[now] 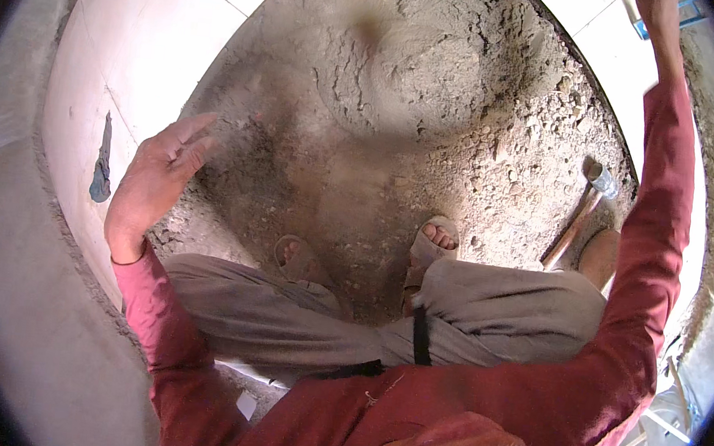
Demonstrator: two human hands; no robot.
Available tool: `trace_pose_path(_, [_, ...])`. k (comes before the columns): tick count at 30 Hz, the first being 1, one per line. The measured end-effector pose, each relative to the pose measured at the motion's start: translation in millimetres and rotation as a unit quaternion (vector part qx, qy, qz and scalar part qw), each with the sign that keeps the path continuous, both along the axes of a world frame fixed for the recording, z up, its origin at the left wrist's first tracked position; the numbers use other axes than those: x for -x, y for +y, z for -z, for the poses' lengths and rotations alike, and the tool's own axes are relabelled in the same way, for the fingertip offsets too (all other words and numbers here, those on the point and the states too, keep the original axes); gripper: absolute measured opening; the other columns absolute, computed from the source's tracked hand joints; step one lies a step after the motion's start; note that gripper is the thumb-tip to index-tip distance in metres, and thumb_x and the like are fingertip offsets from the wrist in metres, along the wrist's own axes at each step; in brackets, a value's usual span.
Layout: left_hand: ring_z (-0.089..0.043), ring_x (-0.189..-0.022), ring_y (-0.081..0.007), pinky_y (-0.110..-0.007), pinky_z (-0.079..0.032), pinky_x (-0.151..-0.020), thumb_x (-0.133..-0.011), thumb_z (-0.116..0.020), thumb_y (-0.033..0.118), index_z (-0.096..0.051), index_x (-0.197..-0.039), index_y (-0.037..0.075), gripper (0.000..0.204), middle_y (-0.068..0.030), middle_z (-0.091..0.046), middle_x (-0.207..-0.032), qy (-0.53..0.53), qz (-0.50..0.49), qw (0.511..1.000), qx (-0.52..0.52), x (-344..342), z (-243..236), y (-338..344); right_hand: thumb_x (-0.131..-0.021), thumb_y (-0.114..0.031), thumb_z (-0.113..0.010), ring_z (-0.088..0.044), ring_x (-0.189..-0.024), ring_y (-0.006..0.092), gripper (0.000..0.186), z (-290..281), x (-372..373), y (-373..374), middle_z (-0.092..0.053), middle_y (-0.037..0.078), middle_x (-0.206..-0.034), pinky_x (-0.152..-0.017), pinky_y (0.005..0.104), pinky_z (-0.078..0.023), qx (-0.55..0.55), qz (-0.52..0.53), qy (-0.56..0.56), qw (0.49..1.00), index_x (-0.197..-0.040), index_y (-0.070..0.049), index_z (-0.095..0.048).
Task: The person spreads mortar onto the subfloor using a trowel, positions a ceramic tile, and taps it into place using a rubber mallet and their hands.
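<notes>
While our left hand point(157, 178) spreads empty, mortar point(430, 72) lies at its two o'clock, eight o'clock from our right hand point(658, 6), whose grip we cannot tell.

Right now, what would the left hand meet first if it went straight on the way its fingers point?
Likely the dark loose soil just beyond the left hand. The hand's height is unclear in this single view, so it might pass over.
</notes>
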State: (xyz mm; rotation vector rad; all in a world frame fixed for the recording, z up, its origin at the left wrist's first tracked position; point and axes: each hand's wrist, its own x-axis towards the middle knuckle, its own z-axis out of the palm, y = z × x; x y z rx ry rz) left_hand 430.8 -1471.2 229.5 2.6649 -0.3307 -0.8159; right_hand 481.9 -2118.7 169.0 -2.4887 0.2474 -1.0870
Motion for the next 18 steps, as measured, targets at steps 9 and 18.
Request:
trace_pose_path(9, [-0.065, -0.119, -0.0315, -0.037, -0.048, -0.101, -0.099, -0.061, 0.026, -0.062, -0.133, 0.003, 0.041, -0.0209, -0.067, -0.128, 0.002, 0.054, 0.999, 0.001, -18, 11, -14, -0.108, -0.036, -0.045, -0.061, -0.07, 0.022, 0.044, 75, 179, 202, -0.062, 0.032, -0.12, -0.067, 0.0389, -0.059, 0.058, -0.212, 0.514, 0.829, -0.134, -0.001, -0.045])
trace_pose_path(18, [-0.063, -0.119, -0.0382, -0.039, -0.048, -0.1, -0.099, -0.058, 0.031, -0.061, -0.132, 0.002, 0.043, -0.0231, -0.065, -0.128, -0.045, 0.111, 0.993, -0.004, -32, 19, -31, -0.098, -0.01, -0.052, -0.068, -0.056, 0.0206, 0.018, 141, 204, 259, -0.065, 0.021, -0.092, -0.043, 0.0346, -0.055, 0.337, -0.166, 0.392, 0.84, -0.114, -0.003, -0.048])
